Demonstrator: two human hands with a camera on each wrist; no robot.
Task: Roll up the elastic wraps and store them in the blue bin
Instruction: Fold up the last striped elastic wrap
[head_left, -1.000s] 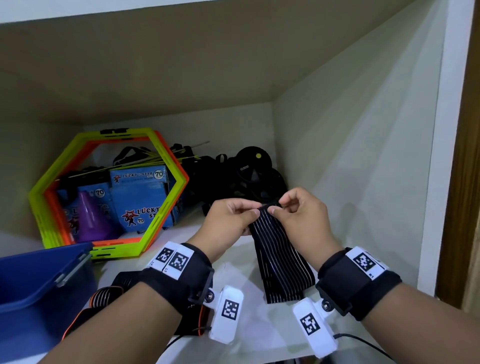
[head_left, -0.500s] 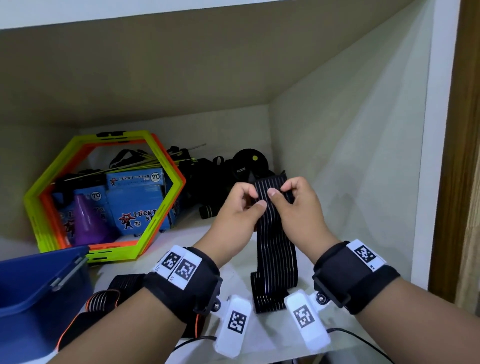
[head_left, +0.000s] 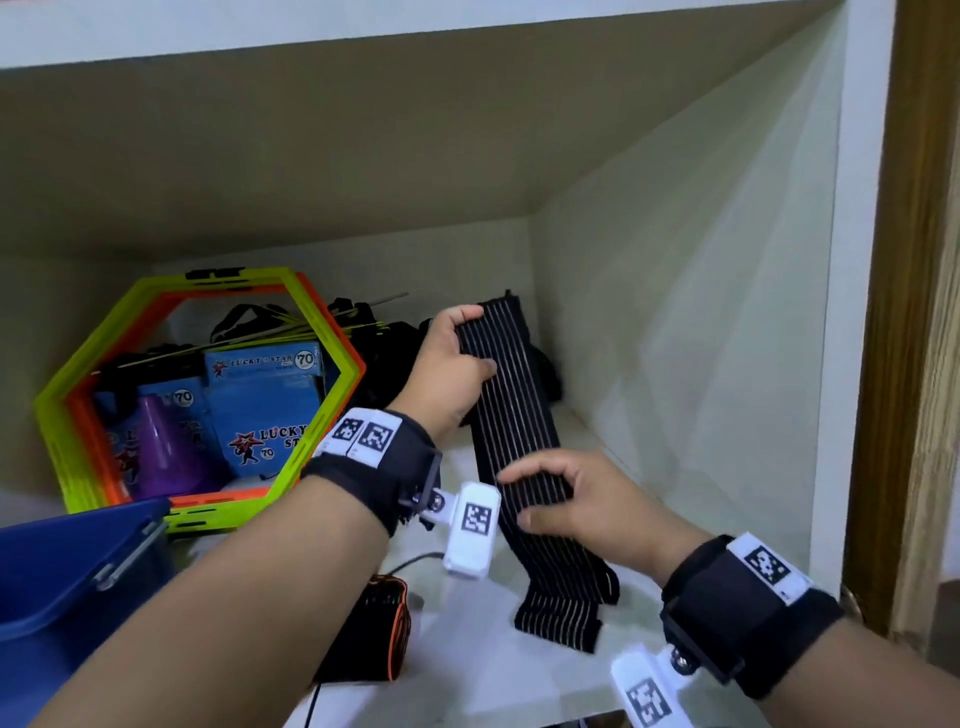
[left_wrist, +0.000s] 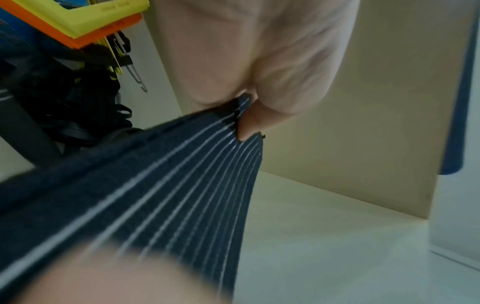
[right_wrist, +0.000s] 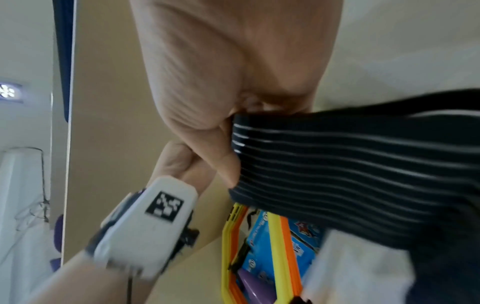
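Note:
A black elastic wrap (head_left: 511, 415) with thin white stripes is stretched upward from the white shelf (head_left: 467, 675). Its lower end lies folded on the shelf. My left hand (head_left: 475, 340) grips the wrap's top end, with the thumb (left_wrist: 249, 121) pinching the wrap (left_wrist: 155, 185). My right hand (head_left: 519, 499) holds the wrap lower down, thumb (right_wrist: 223, 160) and fingers round the band (right_wrist: 350, 164). A second wrap (head_left: 379, 634), black with orange edges, lies under my left forearm. The blue bin (head_left: 62, 582) stands at the lower left.
Yellow-green and orange hexagon rings (head_left: 332, 395) lean at the back left, framing blue boxes (head_left: 265, 405) and a purple cone (head_left: 161, 447). Black straps and gear (head_left: 384, 358) fill the back. The shelf's right wall (head_left: 675, 364) stands close to the wrap.
My left hand has lifted the wrap's top end up and back. My right hand has slid down the band toward me, so the wrap is pulled out longer.

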